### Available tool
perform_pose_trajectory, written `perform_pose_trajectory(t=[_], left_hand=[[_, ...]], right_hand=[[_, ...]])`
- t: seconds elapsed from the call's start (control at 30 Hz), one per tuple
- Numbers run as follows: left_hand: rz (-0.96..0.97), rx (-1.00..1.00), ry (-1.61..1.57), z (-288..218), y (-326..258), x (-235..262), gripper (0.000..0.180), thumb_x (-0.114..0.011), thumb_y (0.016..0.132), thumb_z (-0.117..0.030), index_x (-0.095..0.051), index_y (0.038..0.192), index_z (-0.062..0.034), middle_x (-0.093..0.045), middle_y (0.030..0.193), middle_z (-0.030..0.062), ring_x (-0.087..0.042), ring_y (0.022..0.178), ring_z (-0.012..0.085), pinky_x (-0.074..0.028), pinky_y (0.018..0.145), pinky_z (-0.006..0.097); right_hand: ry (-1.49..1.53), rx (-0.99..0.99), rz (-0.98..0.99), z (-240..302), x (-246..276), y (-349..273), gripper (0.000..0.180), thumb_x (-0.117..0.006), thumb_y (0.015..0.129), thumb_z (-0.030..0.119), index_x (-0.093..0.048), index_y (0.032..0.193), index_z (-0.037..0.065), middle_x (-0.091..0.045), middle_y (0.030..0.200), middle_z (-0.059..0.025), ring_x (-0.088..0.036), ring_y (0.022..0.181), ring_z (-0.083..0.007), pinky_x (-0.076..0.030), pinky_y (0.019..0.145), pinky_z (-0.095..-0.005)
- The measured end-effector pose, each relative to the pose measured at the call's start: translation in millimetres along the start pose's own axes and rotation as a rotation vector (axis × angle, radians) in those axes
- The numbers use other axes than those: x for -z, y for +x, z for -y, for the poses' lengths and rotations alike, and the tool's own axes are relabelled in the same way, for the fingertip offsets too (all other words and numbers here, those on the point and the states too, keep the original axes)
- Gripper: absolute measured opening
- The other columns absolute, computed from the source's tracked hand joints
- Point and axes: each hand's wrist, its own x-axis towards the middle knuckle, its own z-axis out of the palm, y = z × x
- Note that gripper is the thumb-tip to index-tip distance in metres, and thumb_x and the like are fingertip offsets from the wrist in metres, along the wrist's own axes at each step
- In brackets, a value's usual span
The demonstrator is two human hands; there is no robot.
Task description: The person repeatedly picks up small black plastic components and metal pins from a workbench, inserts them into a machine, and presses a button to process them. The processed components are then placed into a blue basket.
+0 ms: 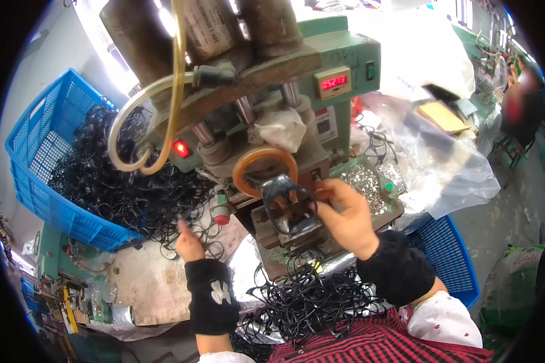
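My right hand [350,221] is at the front of a green press [360,51]. Its thumb and fingers are pinched together at the edge of a thin black loop [316,209] in the working area. Just left of these fingertips is a dark, shiny framed piece [278,183] under an orange ring-shaped handle [240,172]. My left hand [191,245] is over the worktop, beside loose black loops [214,247] at the foot of a large heap; its fingers are partly hidden and blurred. A tangled pile of black loops [315,299] lies in front of me, between my forearms.
A blue crate [27,175] full of black loops [112,157] stands at the left. Small metal pieces [366,184] fill a tray right of the press. A second blue crate [451,257] sits lower right. A red button [222,219] projects near my left hand; clear plastic sheeting [448,175] lies right.
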Motion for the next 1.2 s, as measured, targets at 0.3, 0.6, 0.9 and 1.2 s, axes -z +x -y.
perform_pose_trajectory(t=[0.3,0.6,0.9,1.2], left_hand=[[0.721,-0.428,-0.873,-207,-141,25,0.021,-0.054,0.102,-0.027,-0.052,0.092,-0.0089,-0.045,0.07,0.0009,-0.044,0.05,0.0074,-0.05,0.05,0.024],[0.692,-0.424,-0.47,-224,-155,8,0.019,-0.042,0.104,-0.015,-0.049,0.112,0.0009,-0.049,0.089,0.0061,-0.046,0.078,0.0104,-0.043,0.054,0.023],[0.738,-0.372,-0.309,-216,-194,-19,0.013,-0.07,0.084,0.004,-0.07,0.097,0.0037,-0.071,0.088,0.0073,-0.065,0.076,0.0103,-0.051,0.071,0.023],[0.767,-0.428,-0.229,-218,-187,-33,0.013,-0.07,0.084,0.003,-0.07,0.097,0.0035,-0.071,0.088,0.0089,-0.066,0.078,0.0117,-0.052,0.073,0.023]], right_hand=[[0.291,-0.253,0.035,10,-18,-6,0.045,-0.067,0.085,-0.003,-0.053,0.127,-0.003,-0.068,0.1,-0.007,-0.063,0.091,-0.0097,-0.048,0.084,-0.024],[0.12,-0.107,0.117,45,-11,-21,0.052,-0.062,0.083,-0.001,-0.049,0.134,-0.003,-0.06,0.119,-0.0162,-0.059,0.113,-0.025,-0.044,0.101,-0.0348],[-1.206,0.13,-0.157,-73,83,-17,0.02,-0.073,0.075,0.009,-0.067,0.094,0.005,-0.061,0.12,-0.0163,-0.05,0.124,-0.037,-0.047,0.093,-0.048],[-0.884,0.129,-0.302,-77,90,14,0.01,-0.068,0.08,0.007,-0.066,0.089,0.003,-0.066,0.09,-0.0143,-0.062,0.089,-0.0353,-0.049,0.079,-0.0416]])
